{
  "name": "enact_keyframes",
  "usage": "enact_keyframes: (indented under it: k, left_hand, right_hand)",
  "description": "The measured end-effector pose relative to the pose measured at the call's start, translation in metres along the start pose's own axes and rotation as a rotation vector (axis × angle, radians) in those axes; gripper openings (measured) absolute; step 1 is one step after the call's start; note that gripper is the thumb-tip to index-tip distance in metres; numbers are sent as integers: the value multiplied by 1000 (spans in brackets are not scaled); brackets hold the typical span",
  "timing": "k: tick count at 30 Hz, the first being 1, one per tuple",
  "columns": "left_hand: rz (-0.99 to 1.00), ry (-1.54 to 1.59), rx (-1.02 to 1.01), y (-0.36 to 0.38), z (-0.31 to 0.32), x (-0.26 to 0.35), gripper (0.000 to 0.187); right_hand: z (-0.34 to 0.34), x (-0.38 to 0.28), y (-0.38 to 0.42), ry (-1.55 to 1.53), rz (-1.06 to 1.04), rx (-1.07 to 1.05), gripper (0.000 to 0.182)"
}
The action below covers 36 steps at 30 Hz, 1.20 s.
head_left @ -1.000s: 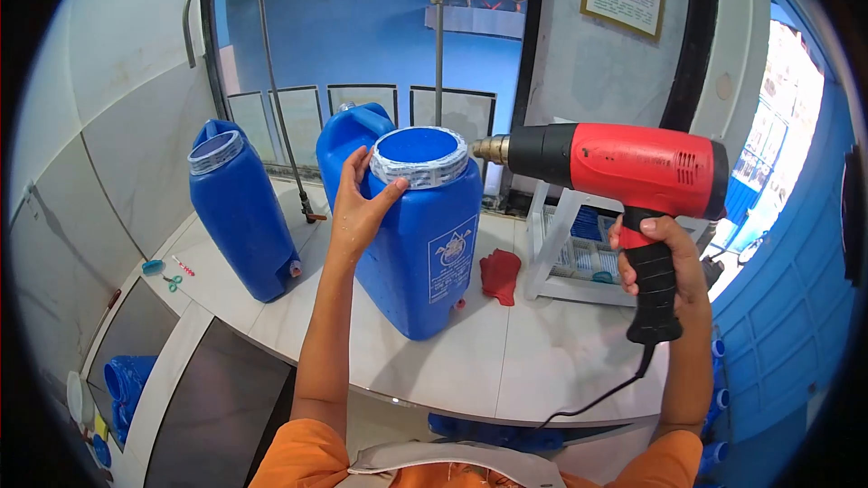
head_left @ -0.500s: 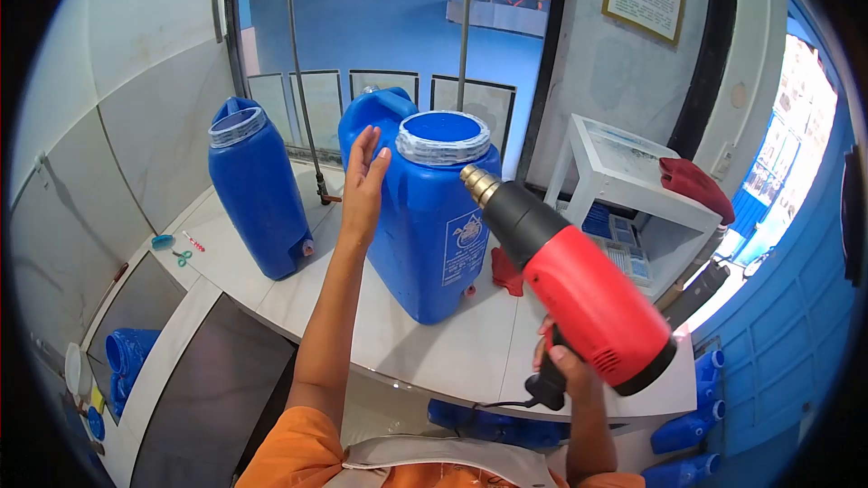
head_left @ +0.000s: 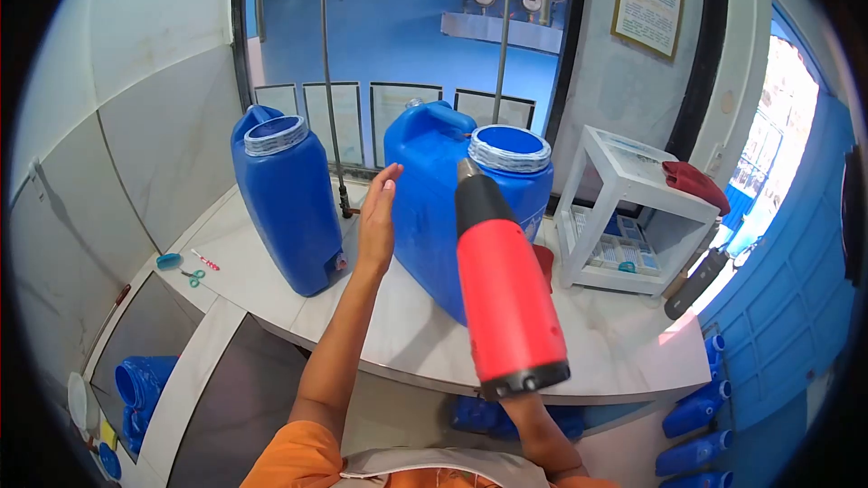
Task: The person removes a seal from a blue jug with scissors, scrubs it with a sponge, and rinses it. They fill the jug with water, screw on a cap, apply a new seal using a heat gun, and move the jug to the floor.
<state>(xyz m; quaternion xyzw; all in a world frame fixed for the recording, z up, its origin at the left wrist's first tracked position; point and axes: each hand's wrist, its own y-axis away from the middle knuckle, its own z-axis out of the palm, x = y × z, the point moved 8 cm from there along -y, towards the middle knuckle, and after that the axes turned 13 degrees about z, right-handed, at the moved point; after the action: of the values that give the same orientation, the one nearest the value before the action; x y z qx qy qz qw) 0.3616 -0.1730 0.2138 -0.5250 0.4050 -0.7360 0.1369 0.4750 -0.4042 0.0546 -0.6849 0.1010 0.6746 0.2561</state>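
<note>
A large blue container [head_left: 425, 208] stands on the white counter [head_left: 407, 343], with whitish wrap around its round mouth [head_left: 510, 149]. My left hand [head_left: 377, 217] is beside its left side, fingers raised and apart from any grip; whether it touches the container is unclear. A red and black heat gun [head_left: 508, 298] points up at the container, its metal nozzle just left of and below the wrapped mouth. My right hand is hidden behind the heat gun's body; only the forearm and wrist show. Another blue container [head_left: 291, 199] with a wrapped mouth stands to the left.
A white shelf unit [head_left: 624, 203] with a dark red cloth [head_left: 694, 186] on top stands at the right. Metal spouts [head_left: 327, 63] rise behind the containers. Teal scissors [head_left: 193, 277] lie at the left. More blue containers [head_left: 692, 418] are below the counter.
The heat gun has swung left and now points more upright, hiding my right hand. The containers sit further right in view as the camera shifted. My left hand remains beside the large container.
</note>
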Motion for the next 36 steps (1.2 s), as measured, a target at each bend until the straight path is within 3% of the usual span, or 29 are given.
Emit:
enact_keyframes:
  k: [2, 10, 14, 16, 17, 19, 21, 24, 27, 30, 34, 36]
  left_hand:
    - [29, 23, -68, -2, -1, -4, 49]
    - [-12, 133, -144, -1, 33, -10, 58]
    - [13, 102, -188, -13, 55, -18, 60]
    - [58, 89, -251, -20, 78, -16, 62]
    - [60, 91, -254, -20, 89, -15, 62]
    - [100, -267, -263, -21, 105, -12, 62]
    - [127, -322, -222, -19, 114, -10, 62]
    - [135, -408, -152, -21, 119, -9, 62]
    - [110, -303, -2, -27, 118, -12, 63]
    - [65, -350, -59, -28, 123, -7, 64]
    - [-33, 44, 68, -35, 111, -22, 67]
    - [-23, -4, 99, -36, 101, -22, 69]
  right_hand:
    - [2, -21, 13, 276, -93, 121, 40]
    - [11, -15, -6, 797, -214, 303, 39]
    - [10, -56, 39, 1359, -418, 434, 39]
    - [-27, -76, 49, 656, -69, 375, 35]
    - [-35, -92, 50, 655, -70, 379, 35]
    - [-56, -115, 47, 254, -68, 285, 33]
    - [-86, -129, 42, -2, -41, 260, 33]
    - [-138, -158, 16, -98, -80, 434, 43]
    - [-189, -163, -31, -189, 91, 123, 43]
    - [-218, -175, -76, -311, 217, 9, 39]
    - [-230, -201, -141, -307, 277, -88, 33]
    - [-218, -221, -166, -299, 288, -145, 29]
